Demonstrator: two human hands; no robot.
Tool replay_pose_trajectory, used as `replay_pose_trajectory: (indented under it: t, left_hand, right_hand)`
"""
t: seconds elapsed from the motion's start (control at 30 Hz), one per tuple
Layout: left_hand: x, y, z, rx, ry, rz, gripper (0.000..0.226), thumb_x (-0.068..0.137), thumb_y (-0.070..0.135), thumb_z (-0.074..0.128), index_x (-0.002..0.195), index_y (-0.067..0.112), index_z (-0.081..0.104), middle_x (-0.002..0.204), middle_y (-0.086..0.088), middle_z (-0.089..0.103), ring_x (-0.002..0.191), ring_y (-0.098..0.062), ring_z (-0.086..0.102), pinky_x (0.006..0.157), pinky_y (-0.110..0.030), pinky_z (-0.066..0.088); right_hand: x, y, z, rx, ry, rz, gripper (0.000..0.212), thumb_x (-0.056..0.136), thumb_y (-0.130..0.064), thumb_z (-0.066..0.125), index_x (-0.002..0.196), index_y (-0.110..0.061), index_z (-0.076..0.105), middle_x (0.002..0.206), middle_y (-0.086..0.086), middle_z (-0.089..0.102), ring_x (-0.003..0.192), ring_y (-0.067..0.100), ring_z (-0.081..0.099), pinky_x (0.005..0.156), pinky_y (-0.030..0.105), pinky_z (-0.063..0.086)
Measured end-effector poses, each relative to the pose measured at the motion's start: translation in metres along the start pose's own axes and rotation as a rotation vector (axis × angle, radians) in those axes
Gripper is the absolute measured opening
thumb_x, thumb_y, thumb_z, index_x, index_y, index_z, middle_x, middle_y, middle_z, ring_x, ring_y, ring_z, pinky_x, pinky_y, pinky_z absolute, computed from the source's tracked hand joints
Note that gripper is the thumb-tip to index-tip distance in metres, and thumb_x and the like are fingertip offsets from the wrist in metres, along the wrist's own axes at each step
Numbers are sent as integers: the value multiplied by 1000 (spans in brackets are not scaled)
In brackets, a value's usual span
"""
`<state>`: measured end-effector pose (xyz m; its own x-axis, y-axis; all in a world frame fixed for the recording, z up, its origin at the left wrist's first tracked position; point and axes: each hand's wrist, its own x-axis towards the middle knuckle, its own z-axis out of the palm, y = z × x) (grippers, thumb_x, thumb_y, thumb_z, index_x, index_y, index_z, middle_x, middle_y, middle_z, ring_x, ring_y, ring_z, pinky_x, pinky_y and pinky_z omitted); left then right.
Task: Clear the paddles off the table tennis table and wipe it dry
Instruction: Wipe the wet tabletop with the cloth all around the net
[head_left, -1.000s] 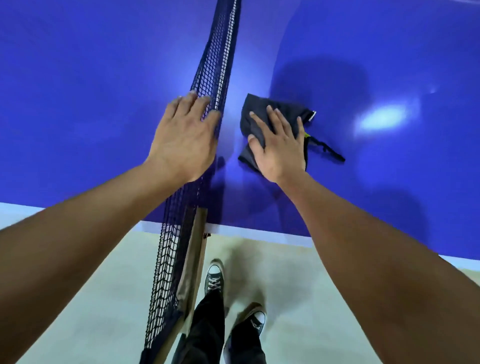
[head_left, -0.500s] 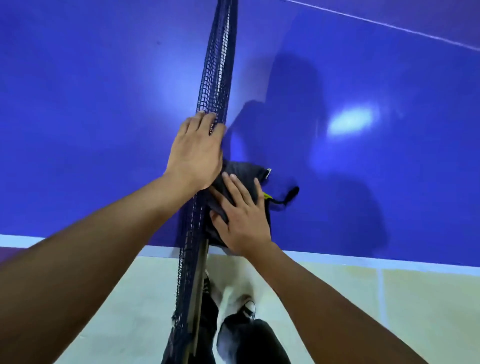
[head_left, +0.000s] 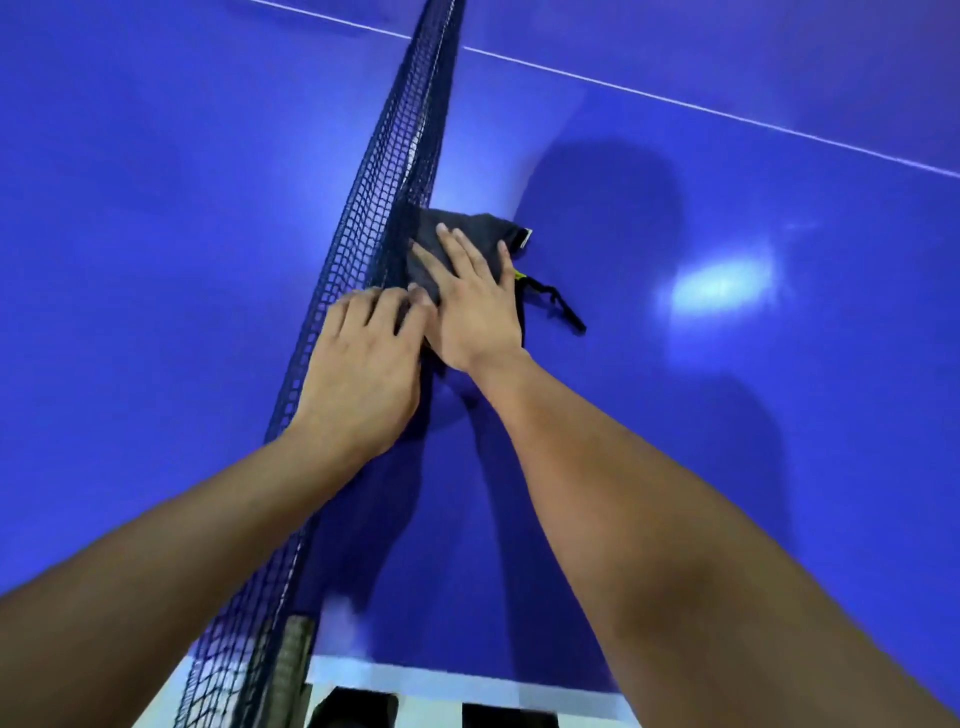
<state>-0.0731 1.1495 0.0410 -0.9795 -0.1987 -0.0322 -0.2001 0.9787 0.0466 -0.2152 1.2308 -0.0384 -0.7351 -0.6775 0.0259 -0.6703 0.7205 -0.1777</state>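
Note:
A dark grey cloth (head_left: 467, 234) with a black cord lies on the blue table tennis table (head_left: 727, 415), right against the net. My right hand (head_left: 475, 301) presses flat on the cloth with straight, spread fingers. My left hand (head_left: 363, 364) rests on top of the dark net (head_left: 384, 208), its fingers bent over the top edge beside my right hand. No paddles are in view.
The net runs from the near post (head_left: 291, 660) away across the table. A white centre line (head_left: 675, 104) crosses the far surface. The white table edge (head_left: 441, 680) lies near me, with floor and dark shoes below it.
The cloth under my right hand has slid away from the near table edge, farther along the net. My left hand has moved along the net top with it.

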Motion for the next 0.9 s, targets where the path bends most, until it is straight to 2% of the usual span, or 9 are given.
replay_pose_trajectory:
  t: [0.13,0.27,0.37,0.47,0.6,0.67,0.83,0.9]
  left_hand:
    - [33,16,15,4,-4,-37,42,93,18,37,130,8,55,136,-15,52,124,-38,47,109,-47,33]
    - [76,33,38,-58,-8,-54,50,92,24,37,138,10,51,147,-16,46,133,-38,44,113,-48,34]
    - [102,32,52,-118,-11,-151,55,96,29,40,148,13,43,157,-16,35,143,-37,35,118,-49,29]
    - [108,28,61,-161,6,-234,58,98,36,35,152,16,39,160,-14,30,148,-34,29,121,-47,25]
    - [111,29,66,-180,-5,-263,59,99,40,30,154,19,37,162,-11,27,150,-30,25,122,-46,22]
    - [111,30,66,-178,-16,-280,59,99,41,29,154,20,37,163,-10,27,150,-29,25,122,-46,22]
    - [112,28,69,-189,-2,-272,56,100,36,33,153,19,39,162,-9,29,150,-29,27,121,-47,24]
    - [112,27,70,-185,11,-253,55,100,32,36,153,17,39,161,-10,30,150,-29,27,121,-47,25]
  right_hand:
    - [72,46,-10,74,-4,-14,54,104,-50,33,158,-42,32,170,-5,21,157,10,12,126,54,-3]
    - [127,115,-18,84,10,36,55,104,-51,34,157,-42,33,170,-5,21,157,10,12,126,52,-4]
    - [145,190,-27,81,89,236,55,103,-51,36,157,-41,34,169,-3,24,156,12,16,126,54,-1]
    - [161,247,-37,76,120,470,58,101,-52,31,158,-38,33,170,0,22,157,14,15,125,59,-1]
    - [194,240,-32,56,145,647,62,101,-52,26,160,-32,30,171,7,17,158,19,9,122,65,-7]
    - [215,206,-26,48,149,571,62,102,-51,30,160,-30,31,170,10,18,158,21,10,122,65,-6]
    - [267,102,-9,42,12,93,62,102,-53,26,161,-34,26,172,6,13,159,18,5,122,62,-9]
    - [277,84,-6,65,-10,-5,62,102,-54,24,161,-34,27,171,4,14,159,17,6,123,60,-9]
